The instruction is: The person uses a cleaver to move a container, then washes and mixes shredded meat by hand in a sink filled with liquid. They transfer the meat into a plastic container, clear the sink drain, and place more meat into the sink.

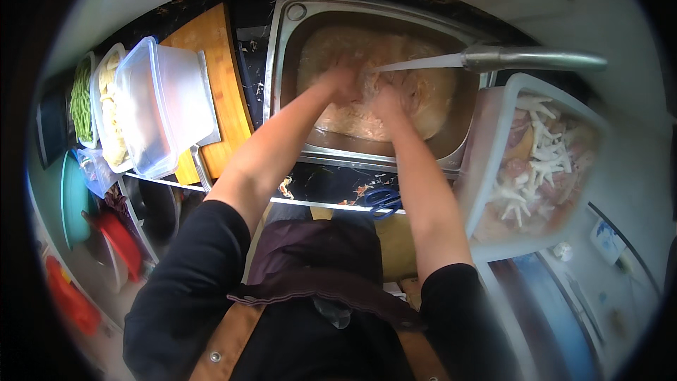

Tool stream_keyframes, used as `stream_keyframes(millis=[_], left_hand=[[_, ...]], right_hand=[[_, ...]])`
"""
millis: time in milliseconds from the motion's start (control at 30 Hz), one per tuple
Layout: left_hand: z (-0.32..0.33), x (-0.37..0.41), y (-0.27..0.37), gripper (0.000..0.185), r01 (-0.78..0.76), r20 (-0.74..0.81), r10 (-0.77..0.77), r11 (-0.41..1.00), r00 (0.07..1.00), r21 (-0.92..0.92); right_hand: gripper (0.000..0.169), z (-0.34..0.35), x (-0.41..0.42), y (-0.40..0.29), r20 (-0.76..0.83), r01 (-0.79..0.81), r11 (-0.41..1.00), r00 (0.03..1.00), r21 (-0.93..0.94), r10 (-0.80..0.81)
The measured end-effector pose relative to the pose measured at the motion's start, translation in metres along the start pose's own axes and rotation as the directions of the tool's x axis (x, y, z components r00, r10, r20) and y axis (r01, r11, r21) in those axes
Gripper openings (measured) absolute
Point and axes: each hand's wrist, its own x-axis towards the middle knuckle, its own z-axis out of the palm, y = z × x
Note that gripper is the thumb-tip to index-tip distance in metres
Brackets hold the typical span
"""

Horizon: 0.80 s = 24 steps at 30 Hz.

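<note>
A steel sink lies in front of me, with cloudy brownish water inside. My left hand and my right hand both reach into that water, close together and partly submerged. Pale, wrinkled material shows around and below them; I cannot tell what it is, nor whether my fingers hold any of it. From the metal faucet on the right, a stream of water runs down between my hands. Splashing and cloudiness hide my fingertips.
At right stands a plastic tub of raw chicken pieces and chicken feet. Blue-handled scissors lie at the counter's front edge. To the left, a cleaver rests on a wooden cutting board beside a clear container and green beans.
</note>
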Motion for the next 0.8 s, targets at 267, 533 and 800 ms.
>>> stream_keyframes(millis=[267,533,800], left_hand=[[0.045,-0.014,0.023,0.07,0.522,0.486,-0.302,0.046,0.82,-0.852],[-0.01,-0.02,0.013,0.036,0.466,0.334,0.329,-0.681,0.884,-0.564],[-0.111,-0.039,0.043,0.033,0.395,0.39,-0.25,-0.033,0.886,-0.918]], right_hand=[[0.051,0.068,0.007,-0.009,0.037,-0.132,0.572,0.984,0.81,0.174],[0.035,0.016,-0.035,-0.056,-0.193,0.178,0.447,0.981,0.877,-0.011],[0.028,-0.017,-0.023,-0.004,-0.349,0.165,0.69,0.927,0.705,0.135]])
